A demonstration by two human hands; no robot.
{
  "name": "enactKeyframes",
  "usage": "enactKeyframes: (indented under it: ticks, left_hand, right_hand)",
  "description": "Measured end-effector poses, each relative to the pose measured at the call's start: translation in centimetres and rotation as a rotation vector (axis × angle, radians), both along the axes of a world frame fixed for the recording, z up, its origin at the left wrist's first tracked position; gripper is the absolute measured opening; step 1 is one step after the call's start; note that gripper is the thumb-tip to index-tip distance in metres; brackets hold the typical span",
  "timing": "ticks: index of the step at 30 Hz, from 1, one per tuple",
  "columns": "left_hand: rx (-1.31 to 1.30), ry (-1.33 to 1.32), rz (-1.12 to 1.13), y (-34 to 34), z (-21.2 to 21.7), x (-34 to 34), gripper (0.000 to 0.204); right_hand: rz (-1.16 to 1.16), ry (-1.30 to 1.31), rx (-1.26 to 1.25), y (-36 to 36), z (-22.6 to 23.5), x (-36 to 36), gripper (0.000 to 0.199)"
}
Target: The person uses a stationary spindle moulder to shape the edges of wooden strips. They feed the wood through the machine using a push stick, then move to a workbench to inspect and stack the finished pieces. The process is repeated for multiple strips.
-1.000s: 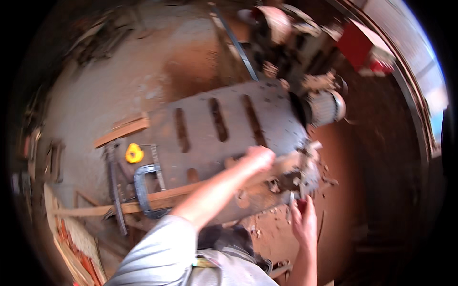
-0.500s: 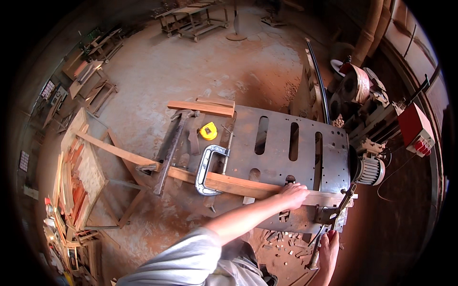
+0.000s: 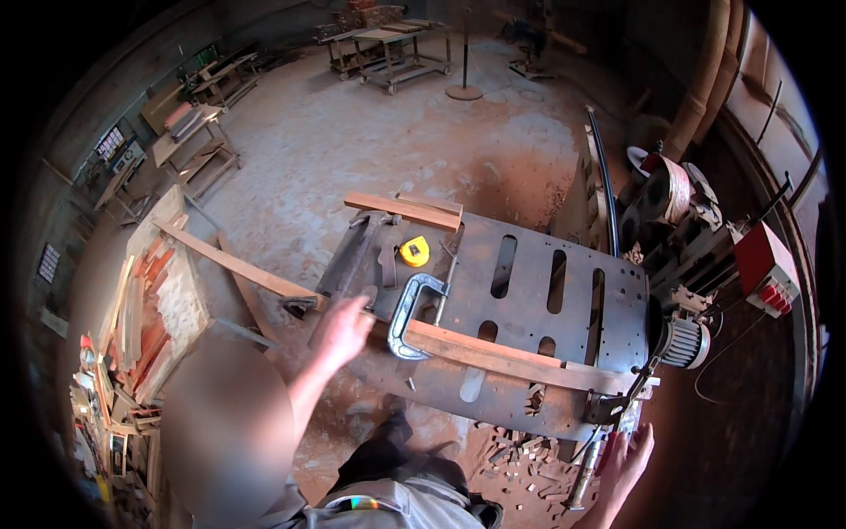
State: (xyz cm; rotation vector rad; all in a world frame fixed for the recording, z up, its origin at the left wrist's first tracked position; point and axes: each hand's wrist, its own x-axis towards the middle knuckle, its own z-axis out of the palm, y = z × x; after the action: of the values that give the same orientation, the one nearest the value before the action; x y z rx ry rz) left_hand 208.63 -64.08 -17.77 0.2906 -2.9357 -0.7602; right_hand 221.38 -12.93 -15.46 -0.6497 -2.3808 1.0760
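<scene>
My left hand [image 3: 342, 331] lies over the lower end of the hammer's handle, beside a long wooden strip [image 3: 238, 267]. The hammer [image 3: 357, 247] rests across that strip on a metal machine table [image 3: 476, 273]; my hand hides its grip, and the fingers underneath do not show. A C-clamp [image 3: 407, 317] straddles the strip, which continues right as a wooden rail [image 3: 493, 353]. At the table's right front corner, my right hand [image 3: 624, 463] is open beside a metal lever [image 3: 582, 485], fingers apart and holding nothing.
A yellow tape measure [image 3: 414, 251] and short wooden pieces [image 3: 405, 210] lie on the table. To the right are an electric motor [image 3: 686, 342] and a red switch box [image 3: 765, 269]. Offcuts [image 3: 520, 458] litter the floor below. A wood rack [image 3: 159, 291] stands at left.
My left hand has left the wooden rail and moved left to the hammer's handle. My right hand has come away from the lever, its fingers spreading. The view has shifted.
</scene>
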Motion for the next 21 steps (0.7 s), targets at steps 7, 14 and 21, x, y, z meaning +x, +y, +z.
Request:
enactKeyframes:
  ticks: [7, 14, 21]
  left_hand:
    - [-0.034, -0.384, 0.204, -6.7, -2.9, -1.0, 0.056]
    - [0.695, -0.375, 0.198, -12.4, -3.6, -0.7, 0.031]
    - [0.826, 0.146, 0.238, -14.0, -3.5, 8.9, 0.04]
  right_hand:
    - [0.455, -0.132, -0.261, -16.0, 3.8, -9.8, 0.046]
    - [1.053, -0.092, 0.05, -34.6, 0.5, -20.9, 0.029]
    - [0.957, -0.461, 0.667, -44.7, -7.9, -30.9, 0.061]
